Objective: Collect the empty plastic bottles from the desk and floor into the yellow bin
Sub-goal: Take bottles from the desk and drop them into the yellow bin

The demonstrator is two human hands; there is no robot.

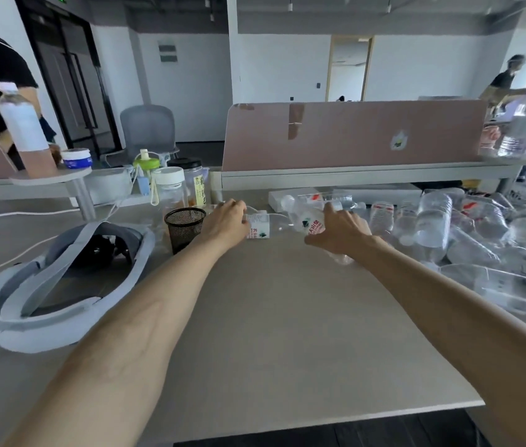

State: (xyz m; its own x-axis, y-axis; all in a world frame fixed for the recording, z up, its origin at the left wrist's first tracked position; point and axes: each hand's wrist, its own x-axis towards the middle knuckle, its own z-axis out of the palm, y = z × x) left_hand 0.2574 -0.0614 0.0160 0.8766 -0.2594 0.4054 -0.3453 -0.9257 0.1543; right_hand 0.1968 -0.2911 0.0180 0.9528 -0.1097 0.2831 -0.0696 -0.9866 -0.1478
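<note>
Here, my desk (287,333) is the biggest thing: pale, matte and flat, with a wide bare stretch between my forearms down to its near edge, where dark floor shows. Behind it a pink divider (352,137) closes the far edge. On the desk's right side lies a heap (468,227) of clear, ribbed plastic bottles, crowding out to that edge. On its left side sits a grey-and-white headset (61,272), smooth and curved, and past that a black mesh cup (184,227). My left hand (226,224) is closed around one bottle (260,226) at the desk's middle rear; it lies flat, long axis running left-right. My right hand (340,232) is clamped on a second bottle (310,221), tilted, its cap end toward the divider and to the left.
</note>
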